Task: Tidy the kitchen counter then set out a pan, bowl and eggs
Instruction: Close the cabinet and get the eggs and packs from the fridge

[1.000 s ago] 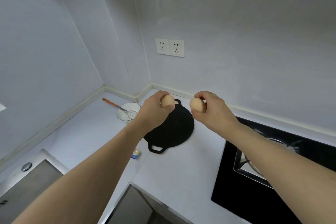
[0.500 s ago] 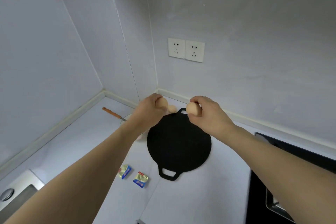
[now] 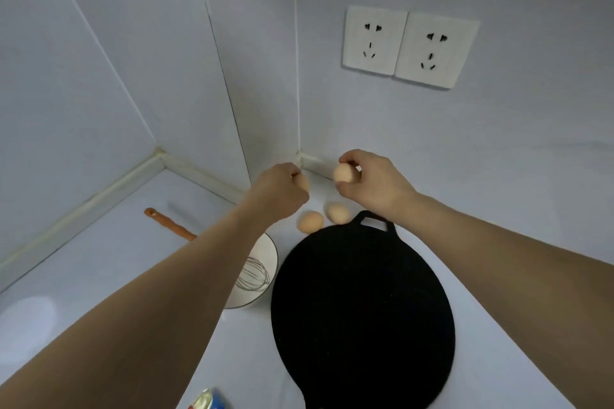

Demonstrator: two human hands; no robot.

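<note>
Flat black pan point(image 3: 362, 315), white bowl point(image 3: 265, 259) left, two tan eggs point(image 3: 310, 220) behind it.

The left hand point(image 3: 280, 191) hid most of its egg point(image 3: 304, 183); the left forearm covered the bowl point(image 3: 265, 256) partly — the frame's bottom edge cut the packet point(image 3: 207, 401).

A home kitchen, by these signs: a pale bench point(image 3: 99, 276) set into a corner of plain walls, two white wall sockets point(image 3: 408, 46) above it, and cooking gear laid out, namely a black flat pan point(image 3: 362, 315), a white bowl point(image 3: 262, 262) holding a wire whisk point(image 3: 252, 276), and loose eggs point(image 3: 310, 220) near the wall.
</note>
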